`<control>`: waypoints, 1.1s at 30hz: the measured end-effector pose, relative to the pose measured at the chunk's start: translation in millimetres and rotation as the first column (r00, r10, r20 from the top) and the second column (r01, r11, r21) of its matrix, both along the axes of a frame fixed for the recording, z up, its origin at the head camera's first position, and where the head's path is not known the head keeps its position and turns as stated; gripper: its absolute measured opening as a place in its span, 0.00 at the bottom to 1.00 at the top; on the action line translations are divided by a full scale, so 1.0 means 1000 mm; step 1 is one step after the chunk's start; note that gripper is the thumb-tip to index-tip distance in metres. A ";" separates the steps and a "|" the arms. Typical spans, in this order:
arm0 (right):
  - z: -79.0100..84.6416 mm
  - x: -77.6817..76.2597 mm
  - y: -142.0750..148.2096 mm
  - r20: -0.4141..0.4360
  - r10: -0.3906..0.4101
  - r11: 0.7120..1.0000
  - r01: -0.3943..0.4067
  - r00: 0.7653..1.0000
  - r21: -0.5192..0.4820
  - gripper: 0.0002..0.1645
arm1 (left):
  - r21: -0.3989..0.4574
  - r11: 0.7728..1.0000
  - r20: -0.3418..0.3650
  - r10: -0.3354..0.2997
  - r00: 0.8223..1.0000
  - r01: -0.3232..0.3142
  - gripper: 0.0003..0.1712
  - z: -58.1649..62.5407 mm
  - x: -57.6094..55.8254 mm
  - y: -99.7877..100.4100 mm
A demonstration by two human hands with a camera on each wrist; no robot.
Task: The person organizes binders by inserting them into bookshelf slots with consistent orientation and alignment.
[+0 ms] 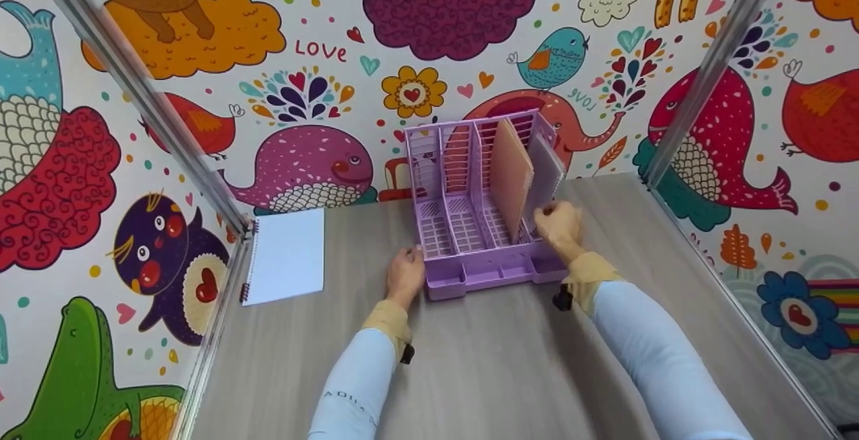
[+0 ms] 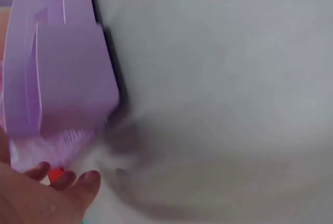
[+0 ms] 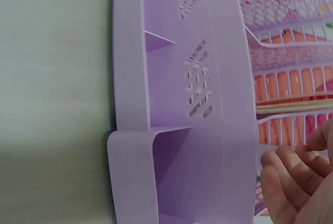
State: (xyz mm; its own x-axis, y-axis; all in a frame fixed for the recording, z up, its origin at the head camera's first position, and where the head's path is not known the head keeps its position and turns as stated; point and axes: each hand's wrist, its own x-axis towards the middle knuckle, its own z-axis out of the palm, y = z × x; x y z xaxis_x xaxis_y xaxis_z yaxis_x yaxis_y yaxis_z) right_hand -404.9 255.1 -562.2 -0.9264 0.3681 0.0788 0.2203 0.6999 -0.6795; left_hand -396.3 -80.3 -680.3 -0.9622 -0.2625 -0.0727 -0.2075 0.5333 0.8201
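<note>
A purple slotted file organizer (image 1: 500,252) stands on the table. In its right-hand slots stand a tan-covered notebook (image 1: 511,178) and, farther right, a pale grey notebook (image 1: 547,168). My left hand (image 1: 405,276) is at the organizer's front left corner; its fingers look loosely bent in the left wrist view, and whether they touch the side is unclear. Over the front edge of the rightmost slot is my right hand (image 1: 560,225), close to the pale grey notebook. The right wrist view shows its fingers (image 3: 283,174) loosely curled, with nothing visible between them and the thumb.
A white spiral notebook (image 1: 285,257) lies flat at the table's left side. Small trays (image 1: 496,272) line the organizer's front. Metal posts (image 1: 704,78) and a cartoon-printed wall (image 1: 322,98) bound the grey table (image 1: 470,359).
</note>
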 end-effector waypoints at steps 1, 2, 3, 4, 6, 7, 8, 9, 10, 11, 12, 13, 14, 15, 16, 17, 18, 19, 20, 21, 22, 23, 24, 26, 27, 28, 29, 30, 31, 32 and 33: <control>0.000 0.002 -0.002 -0.007 0.016 1.000 -0.016 1.000 0.018 0.22 | 0.001 1.000 0.004 0.009 1.000 -0.009 0.34 0.000 0.001 -0.008; 0.000 0.004 -0.003 -0.011 0.028 0.999 -0.028 1.000 0.037 0.22 | -0.001 1.000 0.010 0.021 1.000 -0.021 0.35 0.000 0.002 -0.015; 0.000 0.006 -0.005 -0.014 0.039 0.998 -0.038 0.999 0.059 0.21 | 0.001 1.000 0.020 0.027 0.999 -0.027 0.34 0.008 0.007 -0.020; -0.001 0.007 -0.006 -0.014 0.050 0.996 -0.049 0.999 0.079 0.21 | -0.022 0.999 0.009 0.040 0.999 -0.040 0.35 0.010 0.010 -0.027; -0.003 0.009 -0.007 -0.004 0.074 0.991 -0.073 0.997 0.109 0.21 | -0.015 0.998 0.023 0.058 0.998 -0.058 0.34 0.018 0.020 -0.037; -0.005 0.010 -0.007 0.000 0.087 0.989 -0.086 0.996 0.117 0.21 | -0.025 0.998 0.027 0.059 0.998 -0.058 0.33 0.021 0.023 -0.044; -0.007 0.010 -0.008 0.005 0.101 0.987 -0.101 0.995 0.123 0.21 | -0.019 0.998 0.032 0.067 0.997 -0.066 0.33 0.032 0.031 -0.048; -0.009 0.011 -0.007 0.009 0.115 0.985 -0.115 0.993 0.128 0.21 | -0.012 0.997 0.039 0.072 0.997 -0.072 0.33 0.043 0.040 -0.052; -0.011 0.011 -0.007 0.004 0.130 0.981 -0.129 0.992 0.142 0.21 | -0.014 0.997 0.037 0.079 0.996 -0.079 0.33 0.045 0.044 -0.058; -0.013 0.011 -0.006 -0.001 0.140 0.979 -0.138 0.990 0.153 0.21 | 0.005 0.997 0.059 0.080 0.995 -0.081 0.33 0.053 0.049 -0.063; -0.015 0.011 -0.004 -0.007 0.143 0.976 -0.140 0.990 0.164 0.21 | 0.002 0.996 0.064 0.087 0.994 -0.087 0.33 0.053 0.051 -0.069; -0.017 0.011 -0.003 -0.014 0.143 0.975 -0.138 0.990 0.174 0.21 | -0.003 0.995 0.068 0.095 0.993 -0.095 0.33 0.053 0.052 -0.076; -0.019 0.011 -0.001 -0.022 0.138 0.974 -0.132 0.990 0.184 0.21 | -0.006 0.994 0.075 0.105 0.992 -0.105 0.34 0.052 0.052 -0.082; -0.022 0.011 0.001 -0.031 0.129 0.974 -0.121 0.991 0.193 0.21 | -0.012 0.993 0.080 0.116 0.990 -0.115 0.34 0.051 0.053 -0.088; -0.024 0.011 0.003 -0.038 0.119 0.974 -0.109 0.992 0.200 0.22 | -0.019 0.992 0.083 0.126 0.988 -0.125 0.34 0.049 0.053 -0.095; -0.027 0.011 0.005 -0.038 0.106 0.977 -0.097 0.994 0.191 0.23 | -0.022 0.991 0.089 0.137 0.987 -0.135 0.35 0.048 0.054 -0.102; -0.029 0.010 0.007 -0.037 0.094 0.979 -0.086 0.995 0.183 0.25 | -0.025 0.989 0.090 0.147 0.985 -0.146 0.35 0.047 0.055 -0.108; -0.032 0.010 0.010 -0.032 0.083 0.982 -0.076 0.996 0.174 0.27 | -0.034 0.988 0.090 0.156 0.984 -0.154 0.35 0.046 0.056 -0.114; -0.036 0.009 0.012 -0.019 0.073 0.985 -0.070 0.997 0.156 0.31 | -0.042 0.986 0.093 0.165 0.982 -0.162 0.35 0.046 0.057 -0.121; -0.039 0.008 0.014 -0.002 0.066 0.988 -0.065 0.998 0.139 0.34 | -0.049 0.984 0.095 0.174 0.980 -0.170 0.35 0.046 0.058 -0.127; -0.042 0.008 0.017 0.022 0.056 0.991 -0.059 0.998 0.123 0.37 | -0.054 0.982 0.094 0.183 0.979 -0.178 0.35 0.046 0.058 -0.132; -0.045 0.007 0.019 0.048 0.049 0.993 -0.054 0.998 0.105 0.39 | -0.057 0.981 0.094 0.189 0.977 -0.184 0.35 0.047 0.059 -0.138; -0.048 0.007 0.022 0.079 0.042 0.995 -0.050 0.996 0.090 0.41 | -0.059 0.979 0.098 0.198 0.975 -0.193 0.35 0.048 0.060 -0.142; -0.052 0.008 0.027 0.148 0.034 0.998 -0.041 0.988 0.046 0.43 | -0.055 0.976 0.108 0.215 0.971 -0.210 0.36 0.050 0.059 -0.151; -0.054 0.010 0.029 0.182 0.031 0.999 -0.036 0.983 0.022 0.44 | -0.054 0.975 0.114 0.220 0.969 -0.215 0.36 0.051 0.058 -0.154; -0.056 0.011 0.032 0.212 0.031 1.000 -0.032 0.977 -0.002 0.44 | -0.054 0.974 0.120 0.224 0.967 -0.219 0.36 0.053 0.057 -0.157; -0.057 0.013 0.034 0.234 0.032 0.999 -0.027 0.972 -0.024 0.44 | -0.056 0.974 0.127 0.226 0.966 -0.221 0.37 0.055 0.056 -0.160; -0.058 0.014 0.035 0.251 0.032 0.999 -0.021 0.967 -0.047 0.45 | -0.061 0.973 0.132 0.231 0.964 -0.225 0.37 0.056 0.054 -0.163; -0.058 0.014 0.036 0.261 0.034 0.997 -0.016 0.965 -0.070 0.45 | -0.069 0.972 0.137 0.231 0.963 -0.223 0.38 0.059 0.053 -0.166; -0.059 0.015 0.036 0.267 0.038 0.996 -0.016 0.963 -0.085 0.45 | -0.078 0.970 0.139 0.238 0.961 -0.229 0.38 0.062 0.052 -0.169; -0.059 0.014 0.036 0.271 0.043 0.995 -0.017 0.962 -0.099 0.46 | -0.091 0.967 0.141 0.247 0.959 -0.236 0.38 0.064 0.051 -0.172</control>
